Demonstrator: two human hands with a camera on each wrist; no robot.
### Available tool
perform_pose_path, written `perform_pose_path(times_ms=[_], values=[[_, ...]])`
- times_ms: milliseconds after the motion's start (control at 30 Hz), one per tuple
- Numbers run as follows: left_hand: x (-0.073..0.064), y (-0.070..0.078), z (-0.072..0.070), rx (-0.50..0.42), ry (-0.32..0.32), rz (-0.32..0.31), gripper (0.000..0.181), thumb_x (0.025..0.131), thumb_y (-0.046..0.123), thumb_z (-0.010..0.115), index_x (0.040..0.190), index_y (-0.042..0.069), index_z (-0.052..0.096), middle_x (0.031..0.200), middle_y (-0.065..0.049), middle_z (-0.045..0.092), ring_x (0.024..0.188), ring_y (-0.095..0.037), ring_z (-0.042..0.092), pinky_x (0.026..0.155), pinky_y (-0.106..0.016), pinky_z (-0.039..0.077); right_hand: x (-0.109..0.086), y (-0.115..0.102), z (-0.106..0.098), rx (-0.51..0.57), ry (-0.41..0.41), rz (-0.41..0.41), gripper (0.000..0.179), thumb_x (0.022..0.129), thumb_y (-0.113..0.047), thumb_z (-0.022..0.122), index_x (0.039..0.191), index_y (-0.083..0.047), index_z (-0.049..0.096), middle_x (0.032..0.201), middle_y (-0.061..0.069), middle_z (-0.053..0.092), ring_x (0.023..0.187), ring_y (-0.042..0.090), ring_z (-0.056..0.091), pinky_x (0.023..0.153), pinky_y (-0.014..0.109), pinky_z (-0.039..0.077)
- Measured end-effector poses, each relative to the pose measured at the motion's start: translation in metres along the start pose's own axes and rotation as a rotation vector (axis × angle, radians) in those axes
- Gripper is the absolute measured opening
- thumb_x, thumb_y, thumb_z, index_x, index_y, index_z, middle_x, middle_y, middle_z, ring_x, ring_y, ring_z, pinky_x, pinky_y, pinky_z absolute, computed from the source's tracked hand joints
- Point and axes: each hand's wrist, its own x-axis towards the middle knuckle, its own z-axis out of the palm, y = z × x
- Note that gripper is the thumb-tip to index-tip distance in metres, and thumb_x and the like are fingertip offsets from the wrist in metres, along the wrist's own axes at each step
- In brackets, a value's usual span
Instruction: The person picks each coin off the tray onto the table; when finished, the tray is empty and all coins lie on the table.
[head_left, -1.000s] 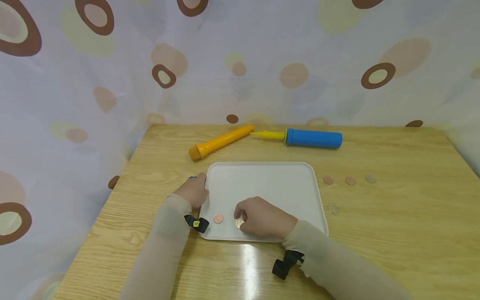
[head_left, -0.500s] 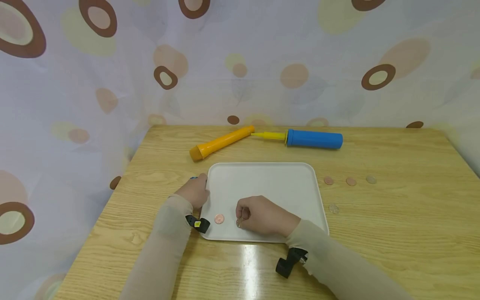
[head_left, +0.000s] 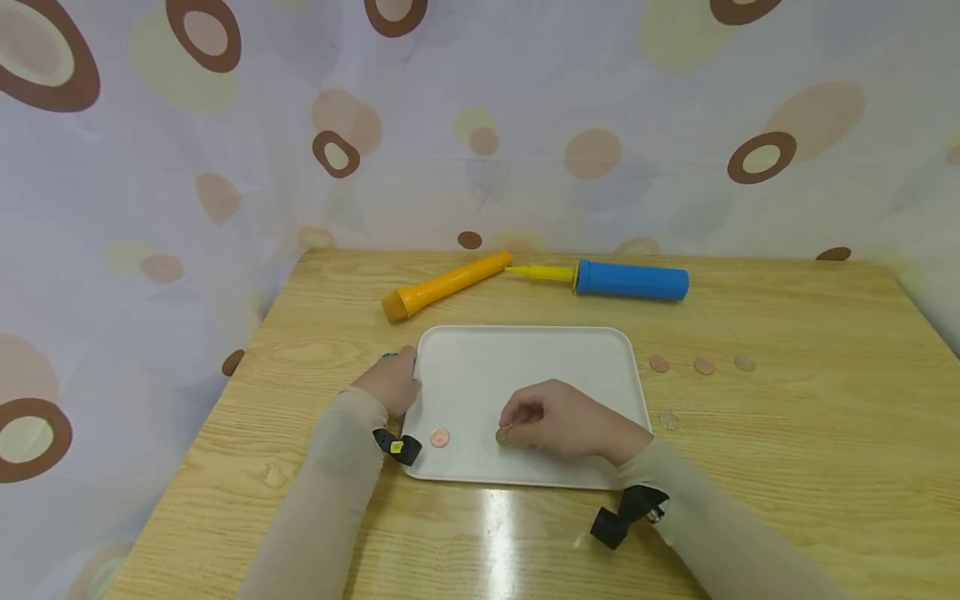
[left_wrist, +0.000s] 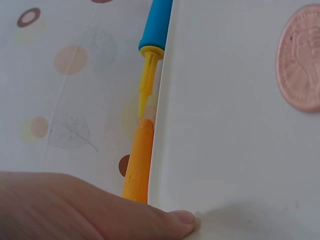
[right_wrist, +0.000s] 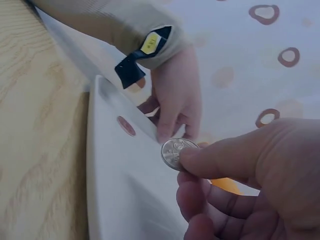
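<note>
My right hand [head_left: 570, 421] pinches a silver-coloured coin [right_wrist: 173, 152] between thumb and fingers, over the front part of the white tray [head_left: 517, 358]. Its embossed face shows in the right wrist view. At the tray's left edge my left hand [head_left: 390, 385] grips the rim; the thumb [left_wrist: 182, 220] lies on the inner side, and its other fingers are partly hidden. A copper-coloured coin [head_left: 439, 437] lies flat in the tray between the two hands, near the front left corner.
Right of the tray, on the wooden table [head_left: 795, 467], lie two copper-coloured coins [head_left: 660, 363] and two silver-coloured coins [head_left: 669, 421]. Behind the tray are an orange microphone-shaped tube [head_left: 450, 285] and a blue hand pump [head_left: 633, 280] with a yellow nozzle. A patterned curtain [head_left: 525, 108] hangs behind.
The right hand has lifted the silver-coloured coin from the tray and moved to the right with it. The left hand stays on the tray's edge.
</note>
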Motion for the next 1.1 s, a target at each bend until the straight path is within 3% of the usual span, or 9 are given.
perform_pose_path(times_ms=[133, 333, 667, 800, 1100], values=[[-0.001, 0.002, -0.001, -0.007, -0.003, -0.016, 0.054, 0.106, 0.018, 0.046, 0.155, 0.001, 0.029, 0.142, -0.017, 0.052, 0.108, -0.028, 0.053, 0.094, -0.04, 0.046, -0.012, 0.003, -0.011, 0.036, 0.015, 0.012, 0.007, 0.089, -0.02, 0.077, 0.093, -0.014, 0.074, 0.078, -0.001, 0.068, 0.067, 0.015, 0.058, 0.061, 0.026, 0.047], [0.001, 0.001, 0.0, -0.004, 0.0, -0.014, 0.056, 0.106, 0.018, 0.045, 0.156, 0.001, 0.027, 0.15, -0.019, 0.047, 0.114, -0.028, 0.052, 0.108, -0.046, 0.042, -0.026, 0.012, -0.025, 0.054, 0.028, 0.013, 0.011, 0.089, -0.019, 0.077, 0.096, -0.011, 0.073, 0.081, 0.001, 0.07, 0.07, 0.015, 0.059, 0.06, 0.026, 0.051], [-0.001, 0.002, 0.0, 0.002, 0.002, -0.012, 0.055, 0.106, 0.018, 0.044, 0.156, 0.001, 0.028, 0.15, -0.02, 0.047, 0.112, -0.028, 0.052, 0.106, -0.045, 0.043, -0.051, 0.026, -0.055, 0.08, 0.016, 0.079, 0.015, 0.092, -0.021, 0.074, 0.098, -0.008, 0.071, 0.083, 0.009, 0.068, 0.07, 0.019, 0.06, 0.059, 0.026, 0.049], [-0.002, 0.002, 0.0, -0.002, 0.003, -0.013, 0.055, 0.106, 0.018, 0.044, 0.156, 0.001, 0.028, 0.151, -0.02, 0.046, 0.113, -0.028, 0.051, 0.108, -0.046, 0.042, -0.065, 0.035, -0.071, 0.049, 0.008, 0.104, 0.016, 0.094, -0.022, 0.072, 0.1, -0.007, 0.069, 0.081, 0.01, 0.065, 0.07, 0.019, 0.058, 0.058, 0.026, 0.048], [0.0, 0.002, 0.0, -0.002, 0.005, -0.02, 0.056, 0.106, 0.017, 0.045, 0.156, 0.001, 0.027, 0.15, -0.019, 0.046, 0.113, -0.028, 0.052, 0.107, -0.046, 0.043, -0.093, 0.064, -0.098, 0.111, 0.017, 0.125, 0.018, 0.095, -0.016, 0.07, 0.103, -0.001, 0.066, 0.081, 0.006, 0.061, 0.066, 0.013, 0.052, 0.06, 0.025, 0.047]])
